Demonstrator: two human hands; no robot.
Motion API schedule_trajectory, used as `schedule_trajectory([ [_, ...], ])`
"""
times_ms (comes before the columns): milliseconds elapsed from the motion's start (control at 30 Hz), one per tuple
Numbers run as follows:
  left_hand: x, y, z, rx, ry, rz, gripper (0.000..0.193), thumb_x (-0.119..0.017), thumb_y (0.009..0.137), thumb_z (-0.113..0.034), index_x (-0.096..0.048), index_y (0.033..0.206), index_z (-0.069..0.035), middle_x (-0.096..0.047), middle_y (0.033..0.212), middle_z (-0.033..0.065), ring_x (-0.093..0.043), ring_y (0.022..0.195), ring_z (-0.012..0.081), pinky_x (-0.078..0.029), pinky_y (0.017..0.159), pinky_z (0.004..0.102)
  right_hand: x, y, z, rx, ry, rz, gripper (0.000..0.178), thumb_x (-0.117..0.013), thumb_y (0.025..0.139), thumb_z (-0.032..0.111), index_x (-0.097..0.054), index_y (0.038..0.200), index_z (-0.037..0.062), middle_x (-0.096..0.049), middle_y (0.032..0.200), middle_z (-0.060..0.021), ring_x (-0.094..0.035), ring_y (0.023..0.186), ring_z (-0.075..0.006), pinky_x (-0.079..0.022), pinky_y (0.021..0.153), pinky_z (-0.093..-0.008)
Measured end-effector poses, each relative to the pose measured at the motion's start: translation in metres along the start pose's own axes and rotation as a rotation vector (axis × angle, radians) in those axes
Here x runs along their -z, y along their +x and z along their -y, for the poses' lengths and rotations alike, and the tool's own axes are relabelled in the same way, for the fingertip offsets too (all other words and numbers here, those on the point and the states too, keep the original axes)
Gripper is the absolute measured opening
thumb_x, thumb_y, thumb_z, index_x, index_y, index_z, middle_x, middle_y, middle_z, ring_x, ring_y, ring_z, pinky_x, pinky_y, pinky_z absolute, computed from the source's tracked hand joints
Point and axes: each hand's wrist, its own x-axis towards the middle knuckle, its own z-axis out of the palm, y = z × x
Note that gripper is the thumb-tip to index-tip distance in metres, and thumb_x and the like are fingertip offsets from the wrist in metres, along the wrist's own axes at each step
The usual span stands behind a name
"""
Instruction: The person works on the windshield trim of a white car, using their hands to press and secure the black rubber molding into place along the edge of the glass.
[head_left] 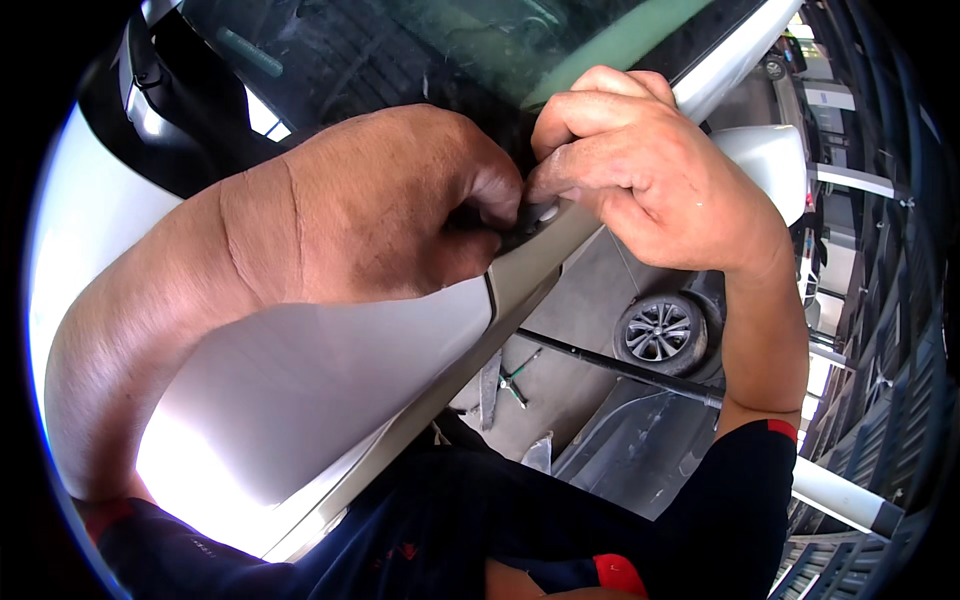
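My left hand (400, 205) is bent over a pale, silvery body panel (330, 365) of a car, its fingers curled closed at the lower corner of the windshield (400, 50). My right hand (650, 170) meets it there from the other side, thumb and forefinger pressed together. Between the two sets of fingertips lies dark trim (515, 235) at the panel's edge. A small light-grey spot shows beneath the right fingertips. Whatever the fingers pinch is hidden by the hands.
A white side mirror (765, 165) sticks out beyond my right wrist. Below, on the floor, are a wheel (657, 332), a cross-shaped tool (513, 383) with green on it, and a dark glossy car part (630, 450). A black bar (580, 352) crosses above them.
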Motion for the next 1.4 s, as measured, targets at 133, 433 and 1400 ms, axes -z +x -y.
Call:
schedule_trajectory([
  [133, -0.001, 0.0, 0.006, -0.11, -0.087, 0.013, 0.02, -0.076, 0.088, 0.002, -0.075, 0.108, 0.0, -0.074, 0.102, 0.0138, -0.075, 0.098, 0.0266, -0.061, 0.085, 0.0365, 0.0, 0.0, -0.004, 0.028, 0.034, -0.002, 0.029, -0.066, 0.073, -0.004, -0.079, 0.094, 0.0101, -0.065, 0.102, -0.002, -0.059, 0.104, -0.0245, -0.038, 0.096, -0.0376],
  [433, -0.013, -0.008, 0.017, -0.315, -0.01, -0.142, 0.038, -0.082, 0.082, -0.002, -0.073, 0.119, 0.003, -0.07, 0.104, 0.015, -0.073, 0.095, 0.0311, -0.062, 0.083, 0.0402, -0.001, -0.006, -0.004, 0.043, 0.005, -0.029, 0.027, -0.068, 0.072, -0.002, -0.078, 0.095, 0.0062, -0.067, 0.108, -0.0058, -0.059, 0.107, -0.0283, -0.041, 0.095, -0.0394],
  [1400, -0.015, 0.009, -0.003, -0.206, 0.197, -0.116, 0.095, -0.084, 0.075, -0.011, -0.044, 0.16, 0.001, -0.069, 0.109, 0.0187, -0.076, 0.09, 0.0336, -0.066, 0.084, 0.0401, -0.006, -0.034, -0.048, 0.106, -0.149, -0.399, 0.024, -0.062, 0.07, 0.015, -0.072, 0.088, 0.0034, -0.069, 0.122, -0.0145, -0.059, 0.115, -0.0356, -0.045, 0.106, -0.0437],
])
